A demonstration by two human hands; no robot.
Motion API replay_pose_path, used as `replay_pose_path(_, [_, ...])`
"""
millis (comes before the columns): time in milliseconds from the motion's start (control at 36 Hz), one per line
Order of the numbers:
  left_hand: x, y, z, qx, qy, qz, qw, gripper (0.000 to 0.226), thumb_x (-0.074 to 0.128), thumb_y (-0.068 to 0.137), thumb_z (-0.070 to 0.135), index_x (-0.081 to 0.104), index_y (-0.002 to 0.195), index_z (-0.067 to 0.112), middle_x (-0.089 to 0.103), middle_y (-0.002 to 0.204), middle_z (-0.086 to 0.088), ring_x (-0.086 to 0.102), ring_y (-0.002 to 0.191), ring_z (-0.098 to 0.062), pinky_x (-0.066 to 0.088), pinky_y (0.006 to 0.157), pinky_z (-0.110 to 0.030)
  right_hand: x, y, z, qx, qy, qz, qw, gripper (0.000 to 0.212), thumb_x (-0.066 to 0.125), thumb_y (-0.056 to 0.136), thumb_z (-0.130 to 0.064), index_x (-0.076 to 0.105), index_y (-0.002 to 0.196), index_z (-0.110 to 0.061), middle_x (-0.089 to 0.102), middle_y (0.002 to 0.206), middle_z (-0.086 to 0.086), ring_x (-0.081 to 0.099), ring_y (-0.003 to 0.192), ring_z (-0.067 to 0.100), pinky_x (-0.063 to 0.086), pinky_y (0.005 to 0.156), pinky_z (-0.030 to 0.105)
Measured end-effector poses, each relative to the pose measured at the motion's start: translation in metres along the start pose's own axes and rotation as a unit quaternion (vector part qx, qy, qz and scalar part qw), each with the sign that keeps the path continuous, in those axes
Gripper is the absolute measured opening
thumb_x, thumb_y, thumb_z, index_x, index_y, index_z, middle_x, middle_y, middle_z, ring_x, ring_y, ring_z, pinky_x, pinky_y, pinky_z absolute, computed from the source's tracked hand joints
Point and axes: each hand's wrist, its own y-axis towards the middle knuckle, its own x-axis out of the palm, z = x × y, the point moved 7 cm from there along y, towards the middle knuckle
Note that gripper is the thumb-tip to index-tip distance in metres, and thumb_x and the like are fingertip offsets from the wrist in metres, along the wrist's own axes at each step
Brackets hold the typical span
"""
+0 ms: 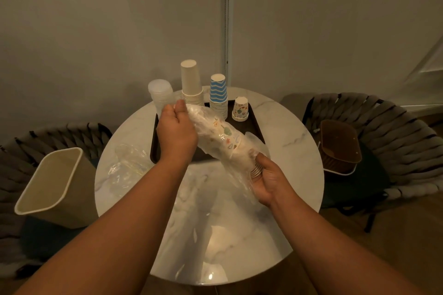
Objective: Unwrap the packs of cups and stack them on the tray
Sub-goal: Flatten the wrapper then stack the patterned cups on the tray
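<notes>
The head camera looks down on a round marble table [282, 127] where both hands hold a pack of flower-printed cups [223, 136] above the near edge of a dark tray [255, 127]. The pack lies tilted, its far end up toward the left and its near end down toward the right, and it is in a clear plastic wrap [239, 175] that hangs loose and crumpled around the lower end. The left hand [176, 132] is at the upper end, seen from the back, with its fingers curled over the wrap there. The right hand [268, 179] grips the lower end, fingers and thumb wrapped round the stacked cup rims and the bunched plastic. On the tray behind the pack four stacks stand upside down: a clear plastic stack [160, 96] at the left, a tall plain white stack [191, 84], a blue-and-white wavy stack [218, 96], and a short flower-printed stack [240, 109] at the right. A crumpled clear wrapper [129, 163] lies on the table left of the tray. A beige bin [51, 182] stands to the left of the table, and a brown basket [340, 146] rests on a woven chair [395, 132] to the right.
</notes>
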Motion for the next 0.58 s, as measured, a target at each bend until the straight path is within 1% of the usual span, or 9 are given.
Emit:
replay_pose_path(56, [0.000,0.001,0.007,0.009,-0.006,0.012,1.000,0.032,0.039,0.103,0.039,0.047,0.076,0.024,0.054,0.076,0.007,0.053,0.074,-0.013,0.050,0.080,-0.041,-0.008,0.002,0.003,0.016,0.006,0.023,1.000,0.061,0.073,0.070,-0.013,0.057,0.129,-0.008,0.068,0.112,0.022,0.070,0.091,0.036,0.059,0.071,0.047])
replay_pose_path(139, [-0.007,0.009,0.015,0.022,-0.010,0.031,0.999,0.029,0.040,0.101,0.045,0.049,0.090,0.021,0.056,0.080,0.007,0.057,0.080,-0.017,0.053,0.083,-0.044,-0.019,0.008,0.000,-0.003,0.005,0.032,0.999,0.094,0.096,0.038,-0.015,0.060,0.124,-0.005,0.066,0.120,0.021,0.065,0.106,0.035,0.051,0.096,0.049])
replay_pose_path(194, [-0.002,0.012,0.020,0.036,-0.001,-0.021,0.999,0.028,0.052,0.094,0.052,0.051,0.100,0.025,0.060,0.090,0.006,0.061,0.088,-0.017,0.054,0.084,-0.040,-0.023,0.011,-0.004,-0.020,0.017,0.032,0.999,0.091,0.098,0.031,-0.016,0.065,0.115,-0.005,0.068,0.116,0.018,0.067,0.103,0.031,0.049,0.098,0.042])
replay_pose_path(222, [0.005,0.010,0.022,0.041,0.016,-0.078,0.996,0.031,0.060,0.089,0.054,0.052,0.105,0.028,0.061,0.098,0.005,0.061,0.093,-0.016,0.053,0.083,-0.036,-0.025,0.011,-0.005,-0.019,0.022,0.030,0.999,0.078,0.096,0.038,-0.016,0.068,0.110,-0.006,0.070,0.112,0.017,0.068,0.099,0.029,0.051,0.094,0.040])
replay_pose_path(278, [0.027,-0.002,0.019,0.037,0.062,-0.221,0.973,0.047,0.074,0.078,0.052,0.054,0.116,0.034,0.058,0.114,0.006,0.058,0.099,-0.013,0.052,0.083,-0.033,-0.028,0.011,-0.006,-0.013,0.012,0.038,0.999,0.042,0.079,0.068,-0.018,0.069,0.108,-0.009,0.072,0.105,0.016,0.070,0.092,0.027,0.054,0.088,0.038])
replay_pose_path(333, [0.046,-0.018,0.010,0.021,0.102,-0.322,0.941,0.055,0.079,0.070,0.052,0.057,0.119,0.037,0.054,0.119,0.009,0.056,0.102,-0.011,0.052,0.085,-0.032,-0.035,0.015,-0.007,-0.001,-0.012,0.057,0.998,0.041,0.061,0.083,-0.026,0.064,0.119,-0.008,0.070,0.111,0.017,0.067,0.101,0.030,0.048,0.097,0.044])
replay_pose_path(417, [0.065,-0.028,-0.003,0.013,0.140,-0.336,0.931,0.046,0.079,0.073,0.049,0.064,0.113,0.032,0.057,0.113,0.007,0.057,0.097,-0.010,0.052,0.078,-0.028,-0.050,0.021,-0.004,0.021,-0.053,0.105,0.993,0.054,0.065,0.081,-0.036,0.062,0.124,-0.005,0.065,0.121,0.021,0.061,0.115,0.036,0.044,0.104,0.050])
replay_pose_path(528, [0.099,-0.039,-0.010,0.085,0.239,-0.325,0.911,0.034,0.076,0.080,0.042,0.067,0.107,0.024,0.056,0.108,0.000,0.057,0.096,-0.015,0.047,0.078,-0.028,-0.088,0.027,-0.012,0.009,-0.178,0.232,0.956,0.030,0.054,0.095,-0.024,0.062,0.122,-0.013,0.068,0.114,0.014,0.065,0.104,0.031,0.054,0.083,0.039])
replay_pose_path(583, [0.121,-0.048,-0.013,0.111,0.266,-0.343,0.894,0.035,0.073,0.082,0.039,0.066,0.110,0.020,0.052,0.109,-0.003,0.054,0.098,-0.018,0.041,0.081,-0.026,-0.094,0.032,-0.016,0.006,-0.238,0.232,0.943,0.034,0.049,0.097,-0.031,0.057,0.128,-0.018,0.066,0.119,0.013,0.064,0.105,0.032,0.055,0.077,0.035])
